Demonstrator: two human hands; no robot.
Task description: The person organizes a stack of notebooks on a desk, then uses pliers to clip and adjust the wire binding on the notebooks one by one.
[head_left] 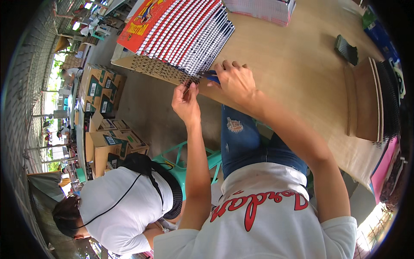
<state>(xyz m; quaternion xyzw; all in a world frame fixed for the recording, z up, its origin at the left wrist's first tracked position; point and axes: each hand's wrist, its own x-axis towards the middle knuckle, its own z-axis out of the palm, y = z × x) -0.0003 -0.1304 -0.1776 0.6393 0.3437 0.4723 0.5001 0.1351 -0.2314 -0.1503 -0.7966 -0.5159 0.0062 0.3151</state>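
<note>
A stack of spiral-bound notebooks (185, 32) with a red cover on top sits at the table's near left edge. Black binding coils (159, 67) stick out along its near side. My right hand (238, 80) grips blue-handled pliers (210, 77), whose jaws are at the stack's near right corner. Just below the jaws, my left hand (186, 102) is closed, thumb and fingertips pinched on the end of a black binding coil. The fingertips partly cover that coil end, so its exact shape is hard to see.
Another notebook stack (265, 11) stands at the table's far side. On the right are a grey-green block (346, 49) and upright brown boards (364, 99) beside black coils. A co-worker (125, 203) bends at my left, near a green stool (177, 155) and cardboard cartons (108, 144).
</note>
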